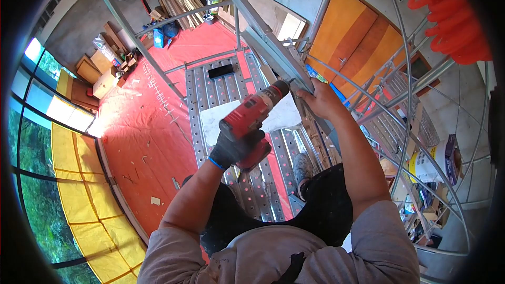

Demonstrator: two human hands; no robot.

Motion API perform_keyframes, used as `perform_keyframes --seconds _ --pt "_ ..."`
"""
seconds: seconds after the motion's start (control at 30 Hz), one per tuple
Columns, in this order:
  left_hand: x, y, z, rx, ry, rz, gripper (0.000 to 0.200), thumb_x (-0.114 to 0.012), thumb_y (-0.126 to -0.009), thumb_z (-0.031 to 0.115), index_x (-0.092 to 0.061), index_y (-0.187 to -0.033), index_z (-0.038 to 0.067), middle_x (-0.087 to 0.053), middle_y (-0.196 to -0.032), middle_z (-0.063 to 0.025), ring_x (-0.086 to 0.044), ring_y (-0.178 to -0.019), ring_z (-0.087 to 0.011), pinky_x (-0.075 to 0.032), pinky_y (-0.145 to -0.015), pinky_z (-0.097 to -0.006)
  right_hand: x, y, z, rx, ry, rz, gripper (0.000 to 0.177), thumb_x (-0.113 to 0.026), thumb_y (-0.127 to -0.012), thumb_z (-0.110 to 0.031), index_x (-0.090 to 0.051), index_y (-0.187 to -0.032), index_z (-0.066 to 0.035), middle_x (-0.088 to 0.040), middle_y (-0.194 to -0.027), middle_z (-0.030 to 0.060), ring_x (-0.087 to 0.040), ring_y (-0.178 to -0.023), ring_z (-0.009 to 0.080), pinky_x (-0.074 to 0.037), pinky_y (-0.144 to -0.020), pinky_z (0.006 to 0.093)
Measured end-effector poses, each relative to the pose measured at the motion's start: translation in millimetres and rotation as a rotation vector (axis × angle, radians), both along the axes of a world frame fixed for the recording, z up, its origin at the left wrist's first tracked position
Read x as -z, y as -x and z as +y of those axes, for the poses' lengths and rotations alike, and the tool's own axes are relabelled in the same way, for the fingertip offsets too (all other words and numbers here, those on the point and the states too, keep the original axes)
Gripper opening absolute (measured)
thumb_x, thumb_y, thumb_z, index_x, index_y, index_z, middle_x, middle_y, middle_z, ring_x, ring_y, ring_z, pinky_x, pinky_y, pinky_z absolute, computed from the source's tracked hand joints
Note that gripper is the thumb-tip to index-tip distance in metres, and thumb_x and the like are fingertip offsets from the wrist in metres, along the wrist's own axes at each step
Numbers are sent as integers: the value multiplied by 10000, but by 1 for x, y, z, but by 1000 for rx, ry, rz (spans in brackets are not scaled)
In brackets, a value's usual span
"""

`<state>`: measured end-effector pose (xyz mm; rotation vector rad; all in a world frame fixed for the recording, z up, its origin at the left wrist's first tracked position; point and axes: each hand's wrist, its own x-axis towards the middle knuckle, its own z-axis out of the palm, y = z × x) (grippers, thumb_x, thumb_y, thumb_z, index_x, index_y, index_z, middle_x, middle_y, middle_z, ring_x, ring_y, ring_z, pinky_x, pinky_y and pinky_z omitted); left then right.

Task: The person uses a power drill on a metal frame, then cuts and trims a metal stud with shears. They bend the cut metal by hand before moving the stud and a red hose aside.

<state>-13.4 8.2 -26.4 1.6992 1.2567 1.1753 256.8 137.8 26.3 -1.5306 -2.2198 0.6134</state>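
Grey shirt cloth point(279, 244) fills the bottom of the head view, above it black trousers point(329, 200) that hide most of the legs; one shoe point(302, 168) shows right of centre. At mid-frame the gloved left hand point(236, 147) is closed around the grip of a red drill point(251, 113), whose chuck points up and right at a grey metal channel point(276, 47). Whether the bit touches the metal is hard to make out. The bare right hand point(315, 100) is clamped on the channel's edge just beside the chuck, some fingers hidden. A red coiled hose point(452, 18) is cut off at the upper right, and dark lens edges swallow the corners.

Below lies a perforated scaffold platform point(205, 94) bearing a white sheet point(284, 113), partly behind the drill, and a black phone-like slab point(220, 71) near its far end. Red sheeting point(137, 168) covers the floor; wooden doors point(344, 47) stand upper right, yellow sheets point(79, 179) lower left.

The platform's left edge drops to a wide stretch of floor; metal poles point(120, 11) and crossing bars crowd the right side.
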Motion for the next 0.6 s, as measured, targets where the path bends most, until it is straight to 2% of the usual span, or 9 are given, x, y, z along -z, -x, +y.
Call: perform_keyframes --seconds 0.03,0.13,0.2,0.33,0.43,0.53,0.6 --pt "6 0 1 -2 142 -120 467 -772 -784 185 -647 -1217 66 -718 -1029 -151 -720 -883 -327 -580 -787 -410 -2 1 -2 3 -4 -6 611 -687 -949 -425 -574 -1274 80 -659 -1175 311 -630 -1131 448 -499 -957 442" --pt "10 4 1 0 38 -41 466 -746 -815 20 -611 -1260 49 -694 -1014 -42 -682 -841 -131 -599 -673 -312 -1 0 -1 -2 -14 -20 660 -682 -944 -436 -549 -1317 92 -659 -1148 330 -642 -1108 449 -512 -934 450" --pt "8 4 1 4 5 5 476 -754 -814 24 -610 -1266 46 -693 -1015 -41 -680 -841 -130 -603 -680 -310 -1 -2 0 -6 0 -20 665 -681 -943 -436 -547 -1319 96 -653 -1161 333 -637 -1118 449 -509 -941 448" --pt "10 6 3 26 -89 50 526 -787 -805 65 -606 -1299 55 -702 -1035 -50 -683 -871 -133 -602 -750 -339 2 -2 2 -5 39 -30 642 -682 -947 -433 -562 -1296 91 -638 -1227 319 -612 -1172 445 -486 -988 437" --pt "0 7 2 61 -5 151 470 -783 -800 217 -642 -1221 63 -719 -1055 -164 -720 -961 -330 -565 -859 -405 16 -3 8 6 23 -25 629 -673 -945 -455 -577 -1295 58 -660 -1174 312 -642 -1116 438 -509 -943 445" --pt "9 10 13 88 -41 217 475 -786 -806 239 -640 -1222 62 -723 -1054 -171 -715 -999 -335 -561 -880 -394 15 -7 11 59 137 -107 593 -667 -945 -463 -601 -1290 15 -678 -1151 291 -660 -1094 418 -522 -922 444" --pt "14 17 23 121 64 257 494 -786 -804 246 -638 -1239 64 -723 -1074 -172 -708 -1012 -334 -553 -902 -394 19 -16 17 81 209 -168 569 -672 -943 -453 -615 -1287 -3 -685 -1154 275 -667 -1090 401 -522 -925 442"
